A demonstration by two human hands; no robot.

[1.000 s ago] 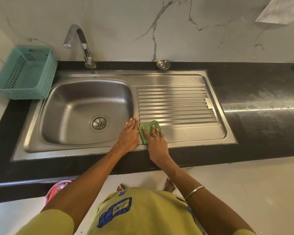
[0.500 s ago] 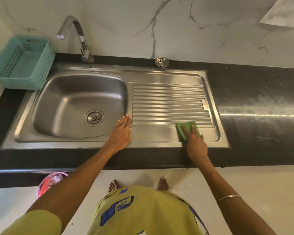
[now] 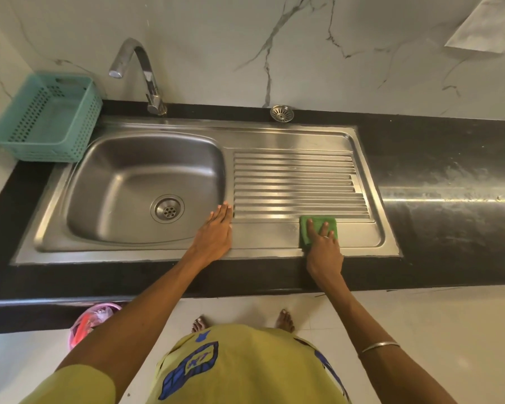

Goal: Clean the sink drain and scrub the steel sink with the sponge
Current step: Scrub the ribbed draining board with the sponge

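Note:
The steel sink (image 3: 263, 135) is set into a black counter, with its bowl on the left and a ribbed drainboard (image 3: 298, 182) on the right. The drain (image 3: 167, 209) sits open at the bowl's bottom. My right hand (image 3: 323, 248) presses a green sponge (image 3: 306, 228) flat on the smooth strip in front of the ribs. My left hand (image 3: 215, 233) lies flat, fingers together, on the sink's front rim between bowl and drainboard. A loose round strainer (image 3: 281, 113) rests on the counter behind the drainboard.
A curved tap (image 3: 146, 74) rises behind the bowl. A teal plastic basket (image 3: 45, 118) stands at the far left of the counter. The black counter (image 3: 449, 176) stretches to the right. A pink bin (image 3: 91, 319) sits on the floor below.
My right hand slid the sponge to the right along the drainboard's front strip, then slightly back to the left. The left hand stayed on the rim. The camera view shifted.

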